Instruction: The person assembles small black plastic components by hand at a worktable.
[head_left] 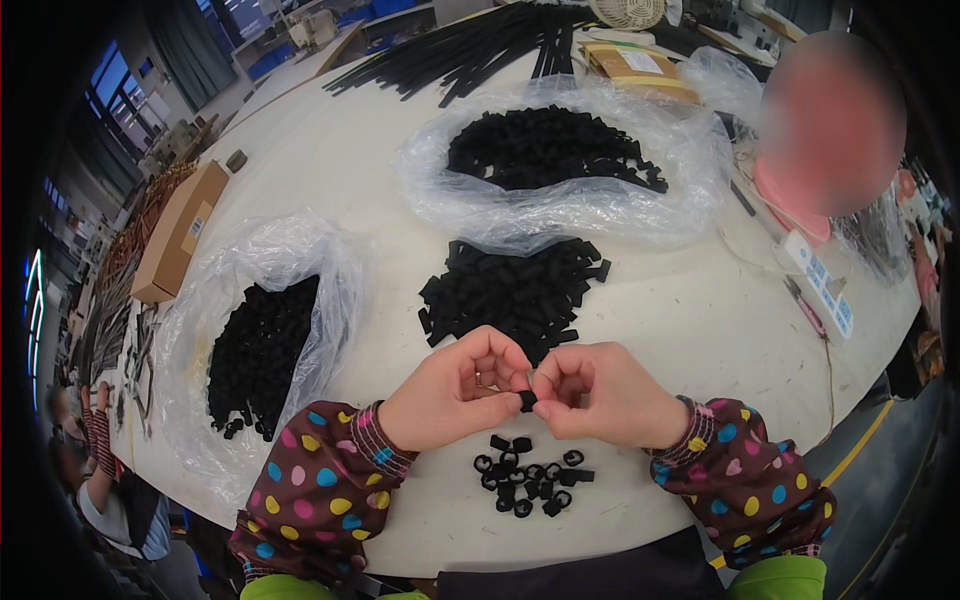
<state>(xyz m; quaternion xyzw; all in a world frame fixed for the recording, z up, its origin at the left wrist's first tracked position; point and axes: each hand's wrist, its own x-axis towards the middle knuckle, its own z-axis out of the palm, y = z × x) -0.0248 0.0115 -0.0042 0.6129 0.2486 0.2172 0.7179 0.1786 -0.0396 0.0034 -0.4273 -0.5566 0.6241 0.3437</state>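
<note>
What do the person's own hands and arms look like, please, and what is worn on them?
The left hand and right hand are ungloved; a ring seems to sit on a left finger. The dark maroon left sleeve and right sleeve carry yellow, blue and pink dots, with gathered cuffs at the wrists. Bright green fabric shows beyond them.

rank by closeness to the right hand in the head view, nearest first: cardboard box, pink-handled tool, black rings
From the right hand:
1. Black rings, just below it
2. Pink-handled tool, out to the right
3. Cardboard box, far left
</note>
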